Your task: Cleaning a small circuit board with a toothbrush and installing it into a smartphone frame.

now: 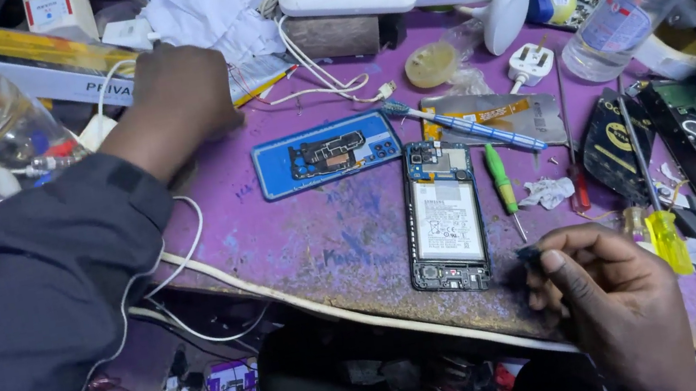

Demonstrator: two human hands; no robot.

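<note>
Purple desk (337, 244), worn and scuffed, front edge trimmed with a pale strip. Item one: opened phone (442, 216), back cover off, lying flat near the front edge just right of centre, battery and circuit board exposed, upper end pointing to the rear. Item two: right hand (610, 293), at the front edge just right of the phone, fingers curled and pinching a small dark part (529, 254) between thumb and fingertips; what the part is cannot be told at this size. Item three: left hand (176, 97), reaching to the rear left corner, fingers down among white cables (320, 79) and a box; whether it grips anything there is hidden. Item four: blue tray (326, 152) carrying a removed dark frame piece, just left of the phone's upper end. Item five: green-handled screwdriver (502, 182) and toothbrush (463, 126), beside and behind the phone. Item six: yellow-handled screwdriver (667, 238), near the right hand. Handling note: a part this small looks best kept low over the desk in a light, steady pinch, well inboard of the front edge, since a drop there would likely lose it in the clutter below.
</note>
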